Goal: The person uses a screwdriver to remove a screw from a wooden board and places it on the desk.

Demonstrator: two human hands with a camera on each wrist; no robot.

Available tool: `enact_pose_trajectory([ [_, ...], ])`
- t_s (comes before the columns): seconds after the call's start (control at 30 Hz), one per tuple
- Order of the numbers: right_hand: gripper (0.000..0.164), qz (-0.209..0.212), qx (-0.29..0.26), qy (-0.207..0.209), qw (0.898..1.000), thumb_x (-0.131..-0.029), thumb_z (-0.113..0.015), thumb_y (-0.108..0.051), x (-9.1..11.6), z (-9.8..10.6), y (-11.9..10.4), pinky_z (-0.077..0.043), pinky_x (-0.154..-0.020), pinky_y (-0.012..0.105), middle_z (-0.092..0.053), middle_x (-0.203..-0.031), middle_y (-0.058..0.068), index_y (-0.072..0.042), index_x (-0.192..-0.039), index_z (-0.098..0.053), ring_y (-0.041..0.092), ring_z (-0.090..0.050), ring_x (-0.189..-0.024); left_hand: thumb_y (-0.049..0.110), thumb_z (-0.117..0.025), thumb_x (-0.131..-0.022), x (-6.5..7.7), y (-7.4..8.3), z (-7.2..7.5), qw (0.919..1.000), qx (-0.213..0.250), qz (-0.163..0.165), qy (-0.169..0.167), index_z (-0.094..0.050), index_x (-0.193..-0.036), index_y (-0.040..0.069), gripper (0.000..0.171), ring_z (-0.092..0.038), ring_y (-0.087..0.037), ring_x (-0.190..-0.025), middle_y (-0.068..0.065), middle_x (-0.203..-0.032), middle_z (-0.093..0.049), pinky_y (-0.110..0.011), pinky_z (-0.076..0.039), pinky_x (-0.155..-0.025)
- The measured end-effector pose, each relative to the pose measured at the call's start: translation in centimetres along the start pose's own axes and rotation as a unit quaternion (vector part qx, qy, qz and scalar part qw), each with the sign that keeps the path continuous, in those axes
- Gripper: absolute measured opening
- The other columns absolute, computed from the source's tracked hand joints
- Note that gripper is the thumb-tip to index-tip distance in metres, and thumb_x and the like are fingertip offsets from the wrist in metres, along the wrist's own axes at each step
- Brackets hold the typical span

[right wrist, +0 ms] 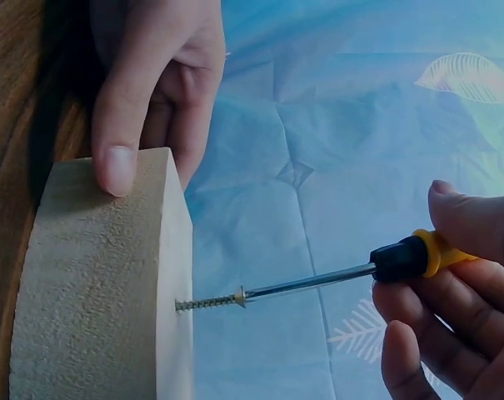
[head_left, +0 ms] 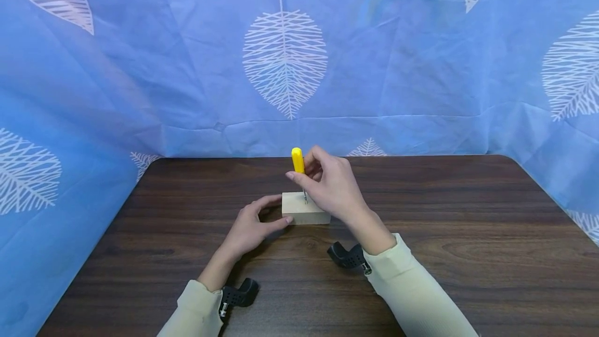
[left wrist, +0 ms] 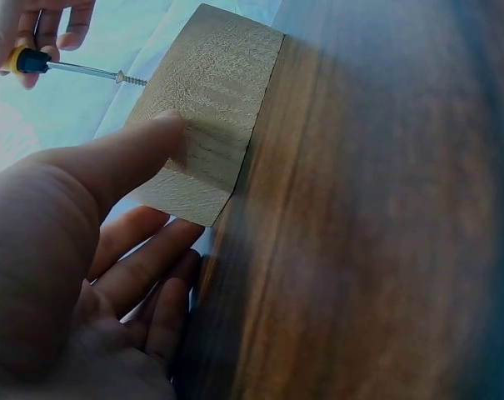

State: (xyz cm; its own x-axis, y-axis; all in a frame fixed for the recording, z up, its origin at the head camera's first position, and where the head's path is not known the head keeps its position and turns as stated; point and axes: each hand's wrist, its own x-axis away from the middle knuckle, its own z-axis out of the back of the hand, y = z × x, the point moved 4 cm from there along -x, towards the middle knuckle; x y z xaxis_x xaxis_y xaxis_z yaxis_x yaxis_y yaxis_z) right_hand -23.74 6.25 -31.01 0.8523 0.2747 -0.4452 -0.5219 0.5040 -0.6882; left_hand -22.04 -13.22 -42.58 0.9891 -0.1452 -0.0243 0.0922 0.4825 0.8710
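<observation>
A pale wooden block (head_left: 306, 218) lies on the table, with a partly sunk screw (right wrist: 212, 303) standing in its top face. My left hand (head_left: 250, 229) grips the block's left end, thumb on the near side and fingers around the end and far side. My right hand (head_left: 338, 187) holds a screwdriver (head_left: 297, 160) with a yellow handle and black collar, thumb and fingers at the handle's lower part. The screwdriver stands nearly upright, its metal shaft meeting the screw's head. Below that head, a length of thread shows above the wood in the right wrist view.
The dark wood-grain table (head_left: 449, 254) spreads around the block. Behind and beside it hangs a blue cloth (head_left: 196, 56) with white leaf prints. Black wrist-worn devices (head_left: 241, 293) sit at both cream sleeves.
</observation>
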Motion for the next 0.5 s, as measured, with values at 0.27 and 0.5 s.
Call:
enact_pose_trajectory([
  [0.27,0.024,-0.005,0.01,0.007,1.0,-0.093,-0.088,-0.024,0.0,0.31,-0.06,-0.057,-0.064,0.029,-0.075,-0.084,0.003,-0.011,-0.095,-0.067,0.012,-0.067,-0.07,0.031,-0.085,-0.095,-0.02,0.28,0.06,1.0,-0.001,-0.004,-0.002,-0.064,-0.151,0.017,0.061,-0.057,-0.032,-0.146,-0.005,-0.153,-0.065,-0.059,-0.044,-0.122],
  [0.5,0.023,-0.001,0.01,-0.003,1.0,-0.094,-0.087,-0.023,-0.02,0.5,-0.11,-0.057,-0.064,0.029,-0.076,-0.085,0.003,-0.011,-0.094,-0.067,0.012,-0.067,-0.069,0.031,-0.085,-0.096,0.09,0.2,0.02,0.9999,-0.011,-0.008,-0.003,-0.064,-0.151,0.017,0.061,-0.057,-0.034,-0.146,-0.006,-0.153,-0.065,-0.061,-0.045,-0.121],
])
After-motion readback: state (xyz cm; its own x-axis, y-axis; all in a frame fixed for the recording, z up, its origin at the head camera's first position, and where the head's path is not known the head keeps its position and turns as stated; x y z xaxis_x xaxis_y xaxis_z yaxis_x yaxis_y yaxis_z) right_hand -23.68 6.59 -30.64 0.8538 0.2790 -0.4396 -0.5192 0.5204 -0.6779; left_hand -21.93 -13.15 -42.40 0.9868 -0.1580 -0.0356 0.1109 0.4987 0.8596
